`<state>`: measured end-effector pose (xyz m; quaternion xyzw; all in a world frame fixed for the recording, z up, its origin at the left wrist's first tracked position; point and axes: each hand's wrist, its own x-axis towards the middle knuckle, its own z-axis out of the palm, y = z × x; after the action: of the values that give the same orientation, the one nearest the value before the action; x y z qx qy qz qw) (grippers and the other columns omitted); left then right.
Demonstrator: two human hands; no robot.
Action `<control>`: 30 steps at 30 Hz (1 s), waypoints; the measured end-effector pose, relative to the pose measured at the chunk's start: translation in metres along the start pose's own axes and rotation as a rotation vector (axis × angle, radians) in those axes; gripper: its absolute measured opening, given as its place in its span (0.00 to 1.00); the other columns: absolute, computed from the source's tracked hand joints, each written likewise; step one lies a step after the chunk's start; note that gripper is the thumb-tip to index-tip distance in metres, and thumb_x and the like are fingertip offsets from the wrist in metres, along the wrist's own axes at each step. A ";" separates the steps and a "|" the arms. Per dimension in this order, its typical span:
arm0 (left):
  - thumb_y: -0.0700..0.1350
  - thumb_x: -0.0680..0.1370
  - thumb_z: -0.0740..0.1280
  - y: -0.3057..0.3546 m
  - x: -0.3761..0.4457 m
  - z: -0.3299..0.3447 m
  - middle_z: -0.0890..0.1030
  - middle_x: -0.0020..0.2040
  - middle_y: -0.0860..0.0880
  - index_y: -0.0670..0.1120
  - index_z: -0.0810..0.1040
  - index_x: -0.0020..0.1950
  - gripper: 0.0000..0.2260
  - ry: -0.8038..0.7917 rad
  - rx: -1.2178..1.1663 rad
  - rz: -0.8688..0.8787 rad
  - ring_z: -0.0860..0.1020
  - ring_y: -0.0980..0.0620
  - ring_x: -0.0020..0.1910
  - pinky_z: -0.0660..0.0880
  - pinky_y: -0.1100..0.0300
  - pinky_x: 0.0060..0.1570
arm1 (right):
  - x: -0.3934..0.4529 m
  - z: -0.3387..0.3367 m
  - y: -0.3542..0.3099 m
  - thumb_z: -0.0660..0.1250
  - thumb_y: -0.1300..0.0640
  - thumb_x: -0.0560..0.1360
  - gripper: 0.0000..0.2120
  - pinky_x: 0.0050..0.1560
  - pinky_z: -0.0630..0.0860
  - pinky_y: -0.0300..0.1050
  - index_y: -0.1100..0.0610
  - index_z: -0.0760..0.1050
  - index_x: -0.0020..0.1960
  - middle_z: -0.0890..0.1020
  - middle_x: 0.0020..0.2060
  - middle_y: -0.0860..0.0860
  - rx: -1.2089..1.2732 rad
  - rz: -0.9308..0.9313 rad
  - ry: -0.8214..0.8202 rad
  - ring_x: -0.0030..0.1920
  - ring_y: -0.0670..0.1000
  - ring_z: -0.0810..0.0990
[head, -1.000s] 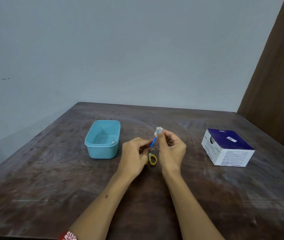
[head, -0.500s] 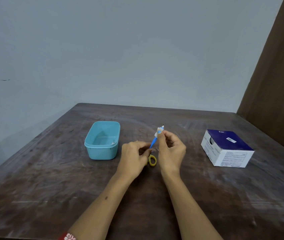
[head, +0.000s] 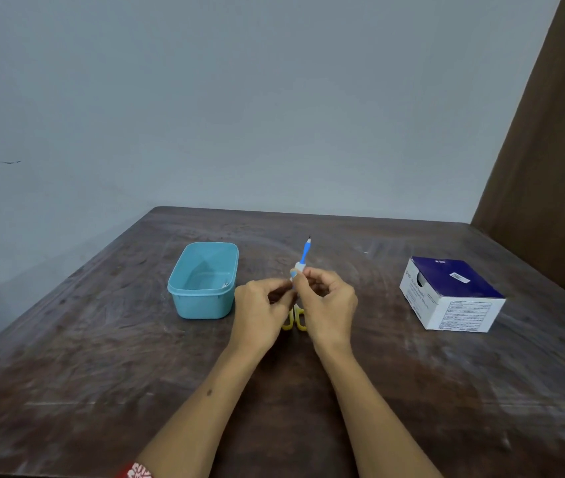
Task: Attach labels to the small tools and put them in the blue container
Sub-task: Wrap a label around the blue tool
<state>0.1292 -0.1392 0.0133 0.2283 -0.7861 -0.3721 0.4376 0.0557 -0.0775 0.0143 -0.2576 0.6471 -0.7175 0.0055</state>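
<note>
Both hands met above the middle of the dark wooden table [head: 108,339], forearms reaching in from the near edge. Curled fingers of the right hand [head: 329,305] pinched a blue pencil [head: 305,252] low on its shaft, holding it nearly upright with the sharpened tip pointing up and away. A white label [head: 297,270] was wrapped round the pencil just above those fingers. Opposite, the left hand [head: 260,308] had its fingers curled in toward the pencil's lower end; whether they actually gripped it was hidden by blur and by the fingers themselves. Beneath and between the hands, the yellow handles of a pair of scissors [head: 295,320] lay on the table. Just left of the left hand stood the blue container [head: 201,301], open-topped, with something small and pale inside against its right wall, too small to identify. Well off to the right sat a white and dark-blue cardboard box [head: 453,294]. Beyond the table rose a pale wall [head: 239,98].
</note>
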 end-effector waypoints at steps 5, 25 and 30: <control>0.37 0.73 0.70 0.000 -0.001 0.002 0.86 0.39 0.48 0.44 0.84 0.49 0.08 -0.008 0.012 0.013 0.82 0.60 0.36 0.79 0.63 0.41 | 0.002 -0.002 0.000 0.73 0.57 0.70 0.02 0.36 0.78 0.37 0.54 0.82 0.42 0.83 0.35 0.52 -0.004 -0.026 0.035 0.32 0.43 0.80; 0.38 0.69 0.73 0.003 0.000 0.000 0.85 0.45 0.49 0.43 0.83 0.53 0.13 0.090 -0.063 -0.049 0.82 0.61 0.41 0.79 0.64 0.46 | 0.002 -0.002 0.002 0.72 0.57 0.71 0.03 0.37 0.75 0.32 0.56 0.83 0.44 0.80 0.36 0.48 -0.105 -0.146 0.057 0.35 0.42 0.79; 0.41 0.73 0.72 0.010 0.000 -0.003 0.83 0.45 0.51 0.42 0.82 0.54 0.11 0.252 -0.110 0.066 0.82 0.61 0.43 0.75 0.73 0.44 | -0.002 0.001 0.008 0.73 0.61 0.69 0.04 0.39 0.76 0.40 0.58 0.83 0.45 0.78 0.35 0.51 -0.316 -0.428 -0.038 0.36 0.48 0.78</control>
<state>0.1315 -0.1347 0.0224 0.2228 -0.7104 -0.3683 0.5568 0.0554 -0.0789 0.0063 -0.3995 0.6818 -0.5875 -0.1744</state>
